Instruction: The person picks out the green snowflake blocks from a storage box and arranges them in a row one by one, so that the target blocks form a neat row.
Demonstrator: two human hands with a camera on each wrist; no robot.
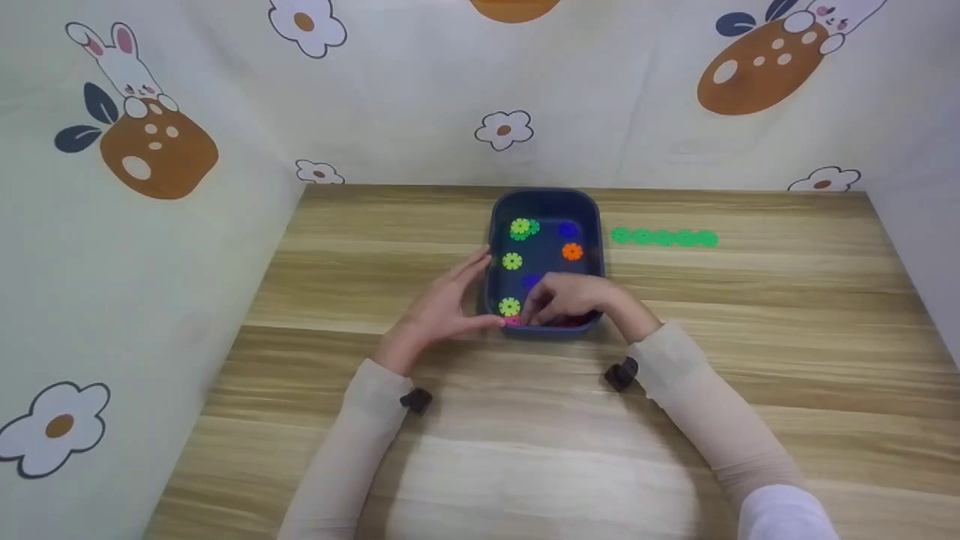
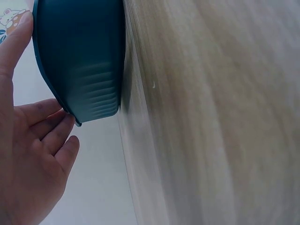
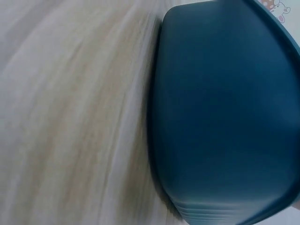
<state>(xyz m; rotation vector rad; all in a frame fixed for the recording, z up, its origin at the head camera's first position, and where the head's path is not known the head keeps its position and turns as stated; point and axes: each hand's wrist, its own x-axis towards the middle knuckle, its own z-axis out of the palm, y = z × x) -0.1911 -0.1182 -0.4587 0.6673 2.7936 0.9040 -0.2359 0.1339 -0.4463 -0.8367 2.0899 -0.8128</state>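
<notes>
A dark blue plastic tub (image 1: 545, 196) stands on the table with several notched plastic discs inside. Yellow-green discs (image 1: 512, 261) lie along its left side, an orange disc (image 1: 572, 251) and a blue disc (image 1: 568, 229) to the right. At the near left corner is a pink disc (image 1: 513, 320). My left hand (image 1: 442, 304) spans that corner from outside, fairly straight fingers and thumb touching the rim, also in the left wrist view. My right hand (image 1: 564, 295) reaches into the near end with bent fingers; whether they pinch a disc is hidden. The tub wall (image 3: 225, 108) blocks the right wrist view.
Right of the tub, a straight row of green discs (image 1: 664, 238) lies on the wooden table (image 1: 750, 315). A patterned cloth (image 1: 600, 97) hangs behind the table's far edge and along the left side. Each sleeve carries a small black device (image 1: 621, 373).
</notes>
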